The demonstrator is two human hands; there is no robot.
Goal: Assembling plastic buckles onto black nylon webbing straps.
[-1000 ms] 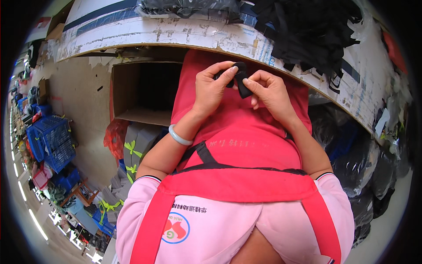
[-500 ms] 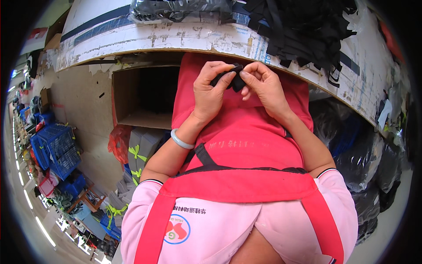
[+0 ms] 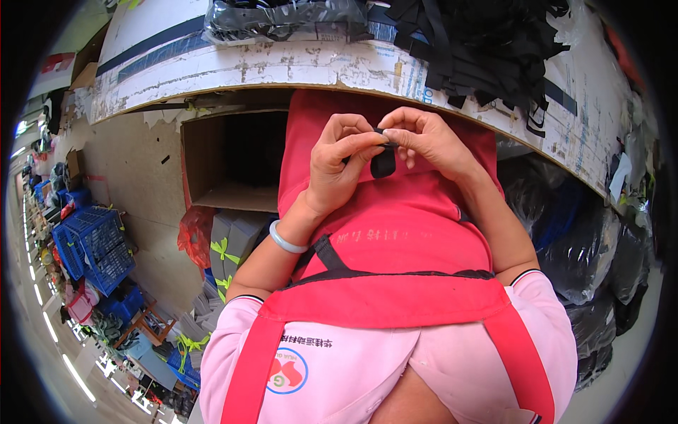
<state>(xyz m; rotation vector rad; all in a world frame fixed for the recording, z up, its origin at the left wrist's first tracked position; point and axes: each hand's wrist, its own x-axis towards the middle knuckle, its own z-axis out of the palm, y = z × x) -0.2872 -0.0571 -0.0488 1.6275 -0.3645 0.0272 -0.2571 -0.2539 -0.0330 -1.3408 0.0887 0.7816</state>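
- A small black fabric piece [image 3: 382, 160] is being pinched at its top edge between the left hand [image 3: 337, 168] and the right hand [image 3: 427, 143].
- Its long axis is hanging downward from the fingers [image 3: 367, 141], just below the table [image 3: 296, 71] edge, both hands equally near.

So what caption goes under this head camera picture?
Left hand and right hand pinch a small black piece beside the worn white table.

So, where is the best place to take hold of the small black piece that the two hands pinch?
Probably the small black piece is best gripped at its rounded lower end, coming from below: that end hangs free, while the left hand and right hand cover its top.
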